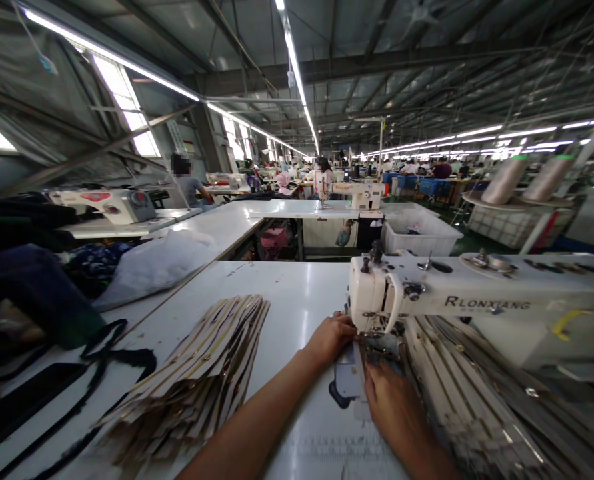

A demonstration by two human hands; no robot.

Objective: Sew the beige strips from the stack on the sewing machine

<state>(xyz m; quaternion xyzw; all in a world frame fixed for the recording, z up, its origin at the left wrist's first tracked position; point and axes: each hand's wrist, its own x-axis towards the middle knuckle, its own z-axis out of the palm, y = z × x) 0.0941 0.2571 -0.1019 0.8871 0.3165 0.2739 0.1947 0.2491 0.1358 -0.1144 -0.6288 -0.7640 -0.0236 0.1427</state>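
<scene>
A white sewing machine reaches in from the right, its head over the white table. My left hand lies just left of the needle area, fingers together at a narrow light strip. Close in front of the presser foot, my right hand presses on the same strip, its fingertips partly hidden by dark metal parts. A pile of beige zipper strips lies left of my arms. More beige strips are heaped under and beside the machine arm on the right.
Black straps and a white plastic bag lie on the left. Ahead are another sewing machine and a white bin. Thread cones stand at the right. A person sits further back on the left.
</scene>
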